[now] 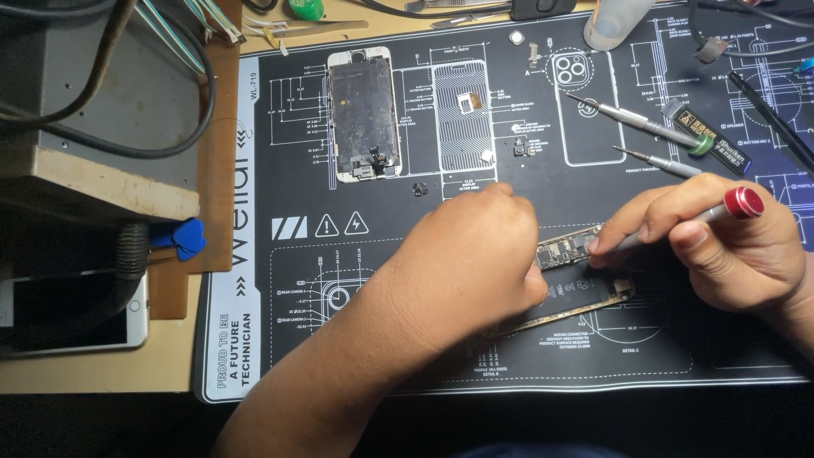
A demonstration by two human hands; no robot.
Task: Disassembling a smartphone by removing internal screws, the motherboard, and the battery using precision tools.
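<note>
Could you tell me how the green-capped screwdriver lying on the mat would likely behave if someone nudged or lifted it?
The green-capped screwdriver has a slim round metal shaft, so a nudge would probably roll it across the flat repair mat. It looks rigid and likely light for its length. Its fine tip seems delicate. The smooth metal may feel slippery between fingers.

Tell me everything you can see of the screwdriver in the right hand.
The screwdriver is slim, with a grey metal-looking shaft and a red cap at its rear end. It lies nearly level, cap to the right, tip pointing left at the circuit board inside the opened phone. The right hand pinches it between thumb and fingers; the tip itself is hidden behind the fingertips.
</note>
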